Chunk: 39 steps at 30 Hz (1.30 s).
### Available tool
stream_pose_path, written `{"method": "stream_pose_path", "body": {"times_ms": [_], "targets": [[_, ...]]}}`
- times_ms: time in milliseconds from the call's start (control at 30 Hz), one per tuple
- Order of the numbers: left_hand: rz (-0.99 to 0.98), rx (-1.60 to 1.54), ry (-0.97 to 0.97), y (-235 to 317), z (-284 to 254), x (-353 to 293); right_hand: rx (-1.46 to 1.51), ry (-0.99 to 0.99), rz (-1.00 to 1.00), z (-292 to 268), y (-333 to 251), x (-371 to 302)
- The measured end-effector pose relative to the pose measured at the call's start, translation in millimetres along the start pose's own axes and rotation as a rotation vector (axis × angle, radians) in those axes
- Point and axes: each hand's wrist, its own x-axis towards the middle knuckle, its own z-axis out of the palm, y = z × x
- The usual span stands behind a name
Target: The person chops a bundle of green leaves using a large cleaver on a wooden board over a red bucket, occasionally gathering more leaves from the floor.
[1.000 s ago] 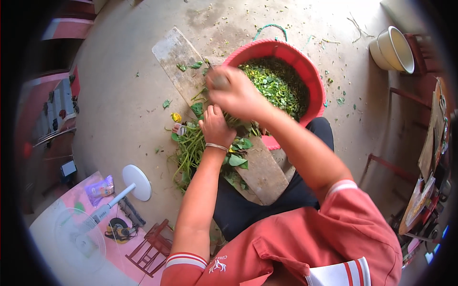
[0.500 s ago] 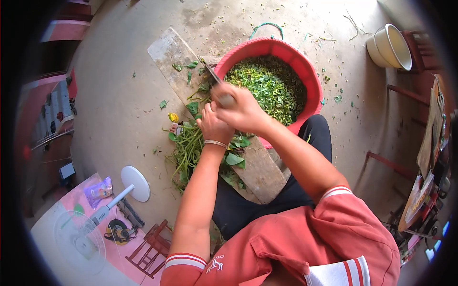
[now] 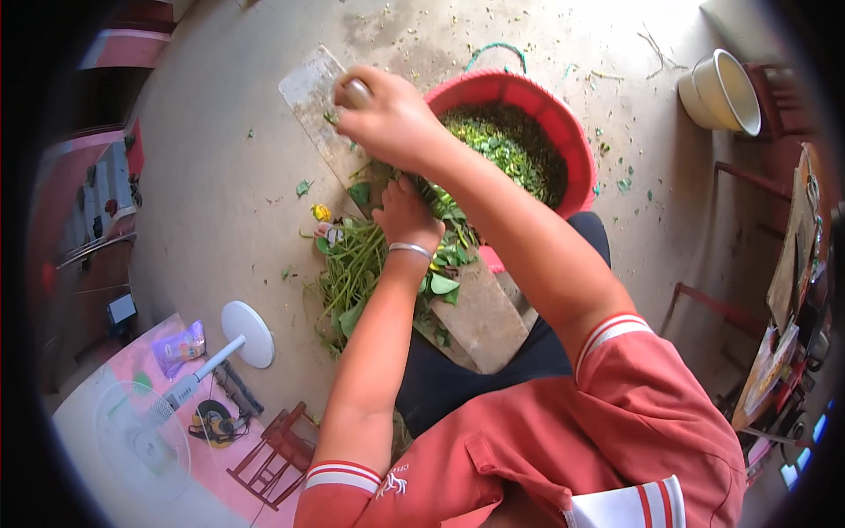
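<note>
My right hand is closed around a knife, its rounded handle end showing at the fist; the blade is hidden. Below it, my left hand, with a bracelet at the wrist, is closed on a bunch of leafy green stems lying across a wooden board. The board slants over my lap toward the far left. Just right of my hands stands a red tub full of chopped greens, partly covered by my right forearm.
Loose leaves and a yellow flower lie left of the board. A white pedestal fan and a small red chair stand at lower left. A cream bucket is at far right, near red-framed furniture.
My right hand has risen away from my left hand, toward the board's far end, with the knife. My left hand has shifted slightly right and nearer, still on the stems.
</note>
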Motion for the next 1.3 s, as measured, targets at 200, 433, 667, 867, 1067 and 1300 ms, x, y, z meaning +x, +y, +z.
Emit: {"method": "stream_pose_path", "body": {"times_ms": [200,433,667,867,1067,1300], "targets": [[0.01,-0.112,0.073,-41.0,55.8,-2.7,-0.378,-0.049,-0.136,-33.3,2.0,-136.3],[0.174,-1.347,-0.085,-87.7,114.9,29.3,-0.219,-0.161,0.113,24.9,25.2,-125.6],[0.271,-0.184,0.13,-87.5,57.4,-16.6,-0.421,-0.023,-0.104,34.1,90.1,-144.4],[0.163,0.199,0.011,-52.5,19.9,-40.7,-0.386,-0.187,-0.57,4.9,18.7,-155.8],[0.026,-0.034,0.128,-26.0,-0.9,-47.6,-0.419,-0.003,0.022,-29.3,35.9,-126.5],[0.119,-0.013,0.049,-24.1,-10.6,-58.8,-0.128,-0.257,0.095,-30.0,-9.8,61.0]]}}
